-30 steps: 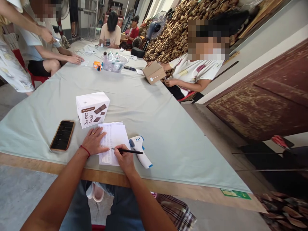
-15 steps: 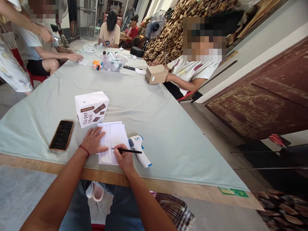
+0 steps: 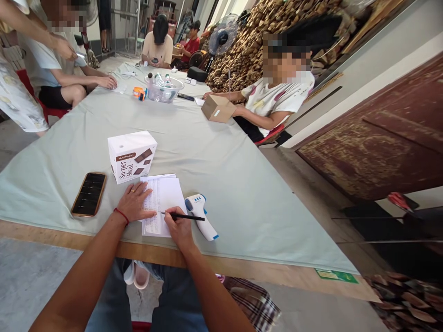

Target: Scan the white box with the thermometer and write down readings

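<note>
My right hand (image 3: 179,226) grips a black pen (image 3: 188,216), its tip on a white sheet of paper (image 3: 171,196) partly filled with handwriting. Flat across the sheet's left side lies my left hand (image 3: 135,203), fingers spread, a ring and a red wrist cord on it. Just right of the paper rests a white and blue infrared thermometer (image 3: 201,216). Behind the paper stands a white box (image 3: 133,157) printed "Su-per Meal". To the left of my left hand is a dark phone (image 3: 89,194) in a brown-edged case.
A clear plastic basin (image 3: 162,94) with bottles stands farther up the cloth-covered table (image 3: 242,203), beside an orange item (image 3: 140,93). At the right side a person handles a cardboard box (image 3: 218,109). Other people sit at the left and far end.
The person at the right has tilted the cardboard box and shifted it slightly left. My right hand and pen have moved a tiny bit to the right; my left hand stays put.
</note>
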The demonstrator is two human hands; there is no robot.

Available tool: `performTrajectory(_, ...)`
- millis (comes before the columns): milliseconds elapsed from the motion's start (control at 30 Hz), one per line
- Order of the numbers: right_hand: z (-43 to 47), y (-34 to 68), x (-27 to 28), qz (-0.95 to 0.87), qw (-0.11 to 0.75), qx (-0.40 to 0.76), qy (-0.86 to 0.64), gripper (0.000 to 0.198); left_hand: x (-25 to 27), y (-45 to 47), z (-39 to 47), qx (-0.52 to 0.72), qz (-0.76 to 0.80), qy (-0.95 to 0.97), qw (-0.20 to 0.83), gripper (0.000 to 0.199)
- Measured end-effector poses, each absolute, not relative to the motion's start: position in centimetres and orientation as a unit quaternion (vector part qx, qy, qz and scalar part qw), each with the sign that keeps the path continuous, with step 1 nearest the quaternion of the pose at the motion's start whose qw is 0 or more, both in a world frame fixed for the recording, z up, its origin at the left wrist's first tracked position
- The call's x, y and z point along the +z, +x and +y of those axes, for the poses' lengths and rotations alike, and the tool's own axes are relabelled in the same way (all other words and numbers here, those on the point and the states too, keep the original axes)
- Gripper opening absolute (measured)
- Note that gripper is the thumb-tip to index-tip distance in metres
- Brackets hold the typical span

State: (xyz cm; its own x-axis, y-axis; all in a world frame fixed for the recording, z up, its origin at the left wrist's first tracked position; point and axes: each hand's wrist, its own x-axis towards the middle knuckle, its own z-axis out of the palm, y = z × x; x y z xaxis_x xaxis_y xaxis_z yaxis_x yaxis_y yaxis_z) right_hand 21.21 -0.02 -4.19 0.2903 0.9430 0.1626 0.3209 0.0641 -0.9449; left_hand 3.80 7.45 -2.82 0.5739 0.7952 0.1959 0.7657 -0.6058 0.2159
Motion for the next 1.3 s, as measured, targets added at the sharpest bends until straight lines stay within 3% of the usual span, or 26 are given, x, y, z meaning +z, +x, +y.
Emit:
performTrajectory(967, 0.0, 21.2, -4.6, -0.519, 0.516, 0.280, -0.622, 0.013, -3.0, 3.8, 7.5, 0.140, 0.443, 0.884, 0.056, 0.074)
performTrajectory(1167, -0.5, 22.0, -3.9, -0.557, 0.552, 0.155, -0.601, 0.017, -3.0, 3.6, 7.5, 0.156, 0.438, 0.884, 0.056, 0.076)
performTrajectory(1300, 0.5, 24.3, -3.2, -0.695, 0.444, 0.039, -0.565, 0.032, -3.1, 3.1, 7.4, 0.249, 0.421, 0.871, 0.058, 0.054)
